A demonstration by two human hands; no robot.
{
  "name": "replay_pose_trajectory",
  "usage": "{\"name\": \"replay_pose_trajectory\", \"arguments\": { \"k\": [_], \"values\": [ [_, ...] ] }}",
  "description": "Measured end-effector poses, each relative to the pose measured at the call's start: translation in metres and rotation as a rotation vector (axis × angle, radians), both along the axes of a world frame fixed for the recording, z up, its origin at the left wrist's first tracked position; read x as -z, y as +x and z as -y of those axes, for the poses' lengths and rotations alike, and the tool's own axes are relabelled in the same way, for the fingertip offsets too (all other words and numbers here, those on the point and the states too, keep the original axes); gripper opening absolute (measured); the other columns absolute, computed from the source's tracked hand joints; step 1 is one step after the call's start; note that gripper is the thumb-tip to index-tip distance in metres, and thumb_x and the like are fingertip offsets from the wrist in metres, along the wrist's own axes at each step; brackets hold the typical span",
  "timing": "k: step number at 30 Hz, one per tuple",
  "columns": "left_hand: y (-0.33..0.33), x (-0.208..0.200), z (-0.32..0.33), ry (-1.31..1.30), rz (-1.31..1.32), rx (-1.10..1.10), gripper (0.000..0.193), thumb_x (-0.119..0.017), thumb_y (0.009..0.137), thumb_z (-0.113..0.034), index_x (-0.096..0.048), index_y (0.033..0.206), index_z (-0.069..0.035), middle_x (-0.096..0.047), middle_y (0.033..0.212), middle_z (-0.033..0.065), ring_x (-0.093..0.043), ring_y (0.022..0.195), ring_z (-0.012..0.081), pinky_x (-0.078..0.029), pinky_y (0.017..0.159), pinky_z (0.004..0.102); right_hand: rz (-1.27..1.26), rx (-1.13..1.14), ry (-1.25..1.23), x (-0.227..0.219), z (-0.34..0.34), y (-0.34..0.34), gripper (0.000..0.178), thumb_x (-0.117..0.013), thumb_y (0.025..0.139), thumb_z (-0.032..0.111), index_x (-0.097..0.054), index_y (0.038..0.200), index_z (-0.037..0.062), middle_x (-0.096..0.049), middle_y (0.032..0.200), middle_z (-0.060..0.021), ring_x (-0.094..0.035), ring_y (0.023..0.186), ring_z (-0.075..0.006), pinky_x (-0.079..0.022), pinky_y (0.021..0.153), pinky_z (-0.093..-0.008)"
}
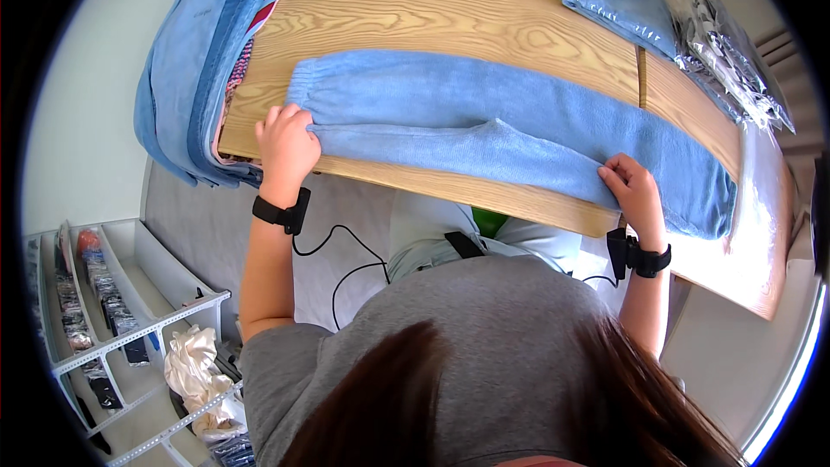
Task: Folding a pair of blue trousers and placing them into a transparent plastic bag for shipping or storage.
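Note:
A pair of light blue fleecy trousers [484, 91] lies lengthwise along the near side of the wooden table, its gathered, elastic-looking end at the left. Toward me, one layer is partly folded back, with a small raised peak near its middle. My left hand [290, 143] grips the near corner at the gathered end, fingers curled over the cloth. At the right, my right hand [629, 186] pinches the near edge of the fabric. The fingertips of the left hand are partly hidden. Both wrists wear black bands with small boxes.
A pile of folded jeans and other clothes [186, 78] hangs over the table's left end. Blue garments in clear bags [618, 4] lie at the far right, beside crumpled plastic packaging [726, 52]. Shelving [130, 337] with packed goods stands lower left. Black cables [346, 272] dangle below the wooden table [415, 0].

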State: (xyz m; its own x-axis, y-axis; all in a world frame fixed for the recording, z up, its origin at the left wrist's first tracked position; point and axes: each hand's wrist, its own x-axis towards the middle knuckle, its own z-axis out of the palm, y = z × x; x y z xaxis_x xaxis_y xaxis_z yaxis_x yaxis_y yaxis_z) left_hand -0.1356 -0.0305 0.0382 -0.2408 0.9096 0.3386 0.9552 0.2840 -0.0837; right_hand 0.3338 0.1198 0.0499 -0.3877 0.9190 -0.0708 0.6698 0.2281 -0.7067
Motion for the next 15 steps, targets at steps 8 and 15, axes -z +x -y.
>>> {"name": "replay_pose_trajectory", "arguments": {
  "k": [8, 15],
  "values": [
    [0.014, -0.019, 0.001, -0.096, 0.065, -0.062, 0.032, -0.058, 0.066, 0.002, -0.055, 0.097, -0.01, -0.061, 0.092, 0.0069, -0.055, 0.093, 0.0296, -0.038, 0.084, 0.0439, 0.021, 0.01, 0.041, -0.007, 0.0, -0.004, 0.022, -0.068, 0.084, 0.024, -0.064, 0.087, 0.0029, -0.063, 0.071, -0.0162, -0.061, 0.064, -0.0313, -0.047, 0.06, -0.0368],
    [0.163, -0.035, -0.033, 0.055, 0.534, 0.694, 0.037, -0.052, 0.07, 0.007, -0.063, 0.103, -0.004, -0.059, 0.118, 0.0126, -0.053, 0.113, 0.0329, -0.042, 0.095, 0.0423, 0.046, -0.025, 0.108, 0.001, -0.004, 0.005, 0.022, -0.068, 0.083, 0.027, -0.065, 0.085, 0.0052, -0.063, 0.073, -0.0163, -0.062, 0.07, -0.0356, -0.048, 0.063, -0.0411]
  ]
}}
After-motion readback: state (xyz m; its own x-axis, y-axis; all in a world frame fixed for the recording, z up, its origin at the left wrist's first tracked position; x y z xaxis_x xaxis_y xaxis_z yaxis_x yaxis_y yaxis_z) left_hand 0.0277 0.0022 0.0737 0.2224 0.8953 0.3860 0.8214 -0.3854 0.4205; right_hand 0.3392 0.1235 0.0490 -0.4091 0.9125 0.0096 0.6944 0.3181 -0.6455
